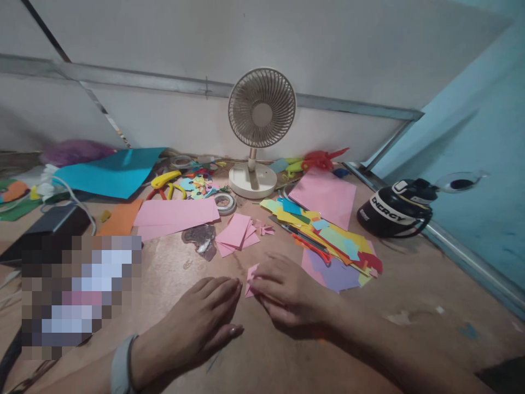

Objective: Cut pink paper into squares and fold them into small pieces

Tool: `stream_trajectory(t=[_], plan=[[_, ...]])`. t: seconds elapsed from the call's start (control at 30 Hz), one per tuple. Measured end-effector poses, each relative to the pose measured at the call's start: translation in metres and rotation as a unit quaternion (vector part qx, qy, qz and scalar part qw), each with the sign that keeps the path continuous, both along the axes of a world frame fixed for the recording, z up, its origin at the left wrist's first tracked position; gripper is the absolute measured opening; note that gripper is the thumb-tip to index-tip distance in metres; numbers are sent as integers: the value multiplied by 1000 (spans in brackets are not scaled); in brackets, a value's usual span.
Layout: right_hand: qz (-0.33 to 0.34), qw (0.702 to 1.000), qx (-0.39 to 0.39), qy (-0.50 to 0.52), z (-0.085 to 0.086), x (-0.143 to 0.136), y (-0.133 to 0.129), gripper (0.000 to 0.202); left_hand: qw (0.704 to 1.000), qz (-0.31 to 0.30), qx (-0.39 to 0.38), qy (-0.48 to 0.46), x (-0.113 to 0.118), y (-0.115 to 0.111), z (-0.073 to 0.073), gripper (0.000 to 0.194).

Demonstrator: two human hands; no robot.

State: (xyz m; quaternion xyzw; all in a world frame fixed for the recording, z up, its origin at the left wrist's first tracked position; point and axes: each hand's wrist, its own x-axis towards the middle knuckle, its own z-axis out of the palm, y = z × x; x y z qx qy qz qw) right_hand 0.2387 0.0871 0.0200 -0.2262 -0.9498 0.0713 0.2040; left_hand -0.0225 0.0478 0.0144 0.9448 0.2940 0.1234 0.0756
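Note:
A small folded piece of pink paper (250,280) lies on the table in front of me. My right hand (291,293) has its fingers closed over the right part of this piece, hiding much of it. To the left, my left hand (205,312) rests palm down with fingers stretched out, its tips just beside the paper's left edge and holding nothing. Beyond the hands is a fanned stack of pink paper cards (237,234), with small pink folded scraps (265,228) at its right.
A white desk fan (262,115) stands at the back. Orange-handled scissors (314,249) lie on coloured paper scraps (340,241) at the right, near a black jug (389,210). Tape (225,203), pink strips (176,216), yellow-handled pliers (166,179) and a black box (49,232) are leftward.

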Motion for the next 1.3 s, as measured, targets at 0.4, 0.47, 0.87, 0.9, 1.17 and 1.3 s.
stream_trajectory(t=[0.4, 0.47, 0.87, 0.9, 1.17, 1.3], plan=[[40, 998, 12, -56, -2, 1, 5, 17, 998, -46, -23, 24, 1, 2, -8, 66], [49, 997, 19, -63, 0, 4, 7, 18, 998, -45, -26, 23, 1, 1, -9, 66], [7, 999, 1, 48, -16, 4, 17, 15, 998, -48, -43, 3, -4, -2, -1, 67], [7, 998, -16, 64, -17, 4, 19, 16, 998, -50, -41, 6, -4, -3, 0, 68], [42, 994, -104, -3, -6, 17, 30, 16, 999, -48, -21, -11, -4, -1, -1, 71], [25, 999, 44, -20, -7, 15, 24, 16, 999, -48, -18, -9, -3, 1, -1, 71]])
